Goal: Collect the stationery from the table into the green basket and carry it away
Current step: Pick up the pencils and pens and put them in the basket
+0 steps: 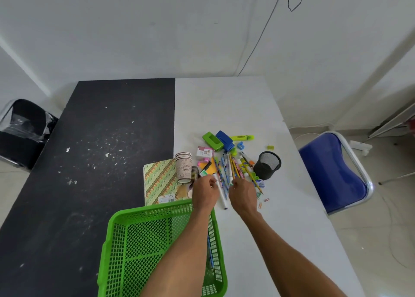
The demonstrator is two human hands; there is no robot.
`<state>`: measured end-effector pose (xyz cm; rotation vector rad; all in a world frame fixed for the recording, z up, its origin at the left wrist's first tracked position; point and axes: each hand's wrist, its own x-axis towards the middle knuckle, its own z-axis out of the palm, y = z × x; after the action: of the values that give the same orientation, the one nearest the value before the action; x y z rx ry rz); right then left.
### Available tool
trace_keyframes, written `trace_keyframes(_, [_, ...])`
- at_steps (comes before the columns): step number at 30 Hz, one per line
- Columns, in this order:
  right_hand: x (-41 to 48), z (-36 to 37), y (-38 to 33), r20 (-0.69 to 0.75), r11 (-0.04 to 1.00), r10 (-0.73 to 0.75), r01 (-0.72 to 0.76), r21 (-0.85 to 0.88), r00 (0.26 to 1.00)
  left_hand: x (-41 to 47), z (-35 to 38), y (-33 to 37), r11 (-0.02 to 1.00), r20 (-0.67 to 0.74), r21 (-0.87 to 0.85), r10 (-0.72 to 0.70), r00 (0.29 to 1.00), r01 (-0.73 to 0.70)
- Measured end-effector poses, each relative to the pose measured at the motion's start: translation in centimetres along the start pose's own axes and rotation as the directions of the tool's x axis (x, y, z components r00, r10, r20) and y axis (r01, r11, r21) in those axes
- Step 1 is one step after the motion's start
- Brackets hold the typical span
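Hands, left (pixel 204 192) and right (pixel 243 193), curl fingers among slim pencils (pixel 233 168); grip unclear, beyond latticed plastic green basket (pixel 134 240).

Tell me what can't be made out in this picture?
- Head view: whether the left hand or right hand grips any pencils; their fingers curl out of sight.
- Green basket: its near edge is cut off and a forearm covers part of its contents.
- Notebook: print too small.

Plain white walls (pixel 157 27) meet a pale tiled floor (pixel 381 240); a half-black, half-white desk (pixel 224 99) stands between a blue metal-framed chair (pixel 332 173) (right) and a black chair (pixel 24 130).
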<state>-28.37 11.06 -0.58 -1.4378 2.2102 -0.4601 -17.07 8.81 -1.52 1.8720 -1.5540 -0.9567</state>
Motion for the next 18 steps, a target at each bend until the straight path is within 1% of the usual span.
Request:
trace_keyframes(2, [2.3,-0.4,2.3,0.043,0.995,0.086,-0.084,-0.046,0.995,0.7,1.9,0.4,0.999,0.114,0.040,-0.024,0.993,0.020])
trace_keyframes(4, [4.4,-0.4,4.7,0.060,0.986,0.145,-0.139,-0.087,0.988,1.1,4.1,0.6,0.996,0.196,0.076,-0.053,0.979,0.039])
trace_keyframes(8, [7.3,0.1,7.9,0.049,0.973,0.140,-0.128,-0.192,0.989,1.2,7.4,0.2,0.992,0.295,0.108,-0.099,0.950,0.070])
trace_keyframes(11, [8.8,0.8,9.1,0.057,0.967,0.128,-0.112,-0.229,0.990,1.2,9.3,-0.1,0.989,0.305,0.117,-0.121,0.945,0.089])
trace_keyframes(18, [9.2,1.2,9.8,0.152,0.958,0.123,-0.077,-0.277,0.981,0.9,10.7,-0.4,0.978,0.262,0.082,-0.208,0.942,0.193])
